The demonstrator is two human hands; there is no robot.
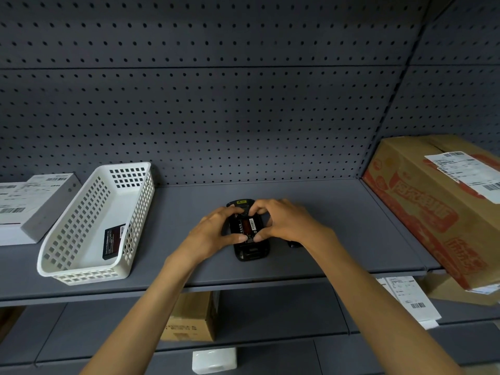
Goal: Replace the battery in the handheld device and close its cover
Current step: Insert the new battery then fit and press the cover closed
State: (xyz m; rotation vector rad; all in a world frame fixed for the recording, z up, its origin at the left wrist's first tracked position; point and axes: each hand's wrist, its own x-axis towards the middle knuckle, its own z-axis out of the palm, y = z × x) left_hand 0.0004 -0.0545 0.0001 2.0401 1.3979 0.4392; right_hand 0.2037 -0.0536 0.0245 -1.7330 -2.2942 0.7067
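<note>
The black handheld device [251, 251] lies back-up on the grey shelf [338, 234], its battery bay uncovered. A black battery with a red label [246, 225] sits in the bay. My left hand [216, 230] and my right hand [284, 221] grip the device from either side, with thumbs and fingertips curled onto the battery's edges. A second black battery [113, 240] leans inside the white basket [81, 269]. A small dark piece [295, 244], partly hidden under my right wrist, lies on the shelf; I cannot tell whether it is the cover.
A white labelled box [29, 207] lies at the far left. A large cardboard carton [438, 209] fills the right end of the shelf. The pegboard wall [216, 117] stands behind. Lower shelves hold a small cardboard box [192, 318], paper labels [408, 296] and a white object [213, 359].
</note>
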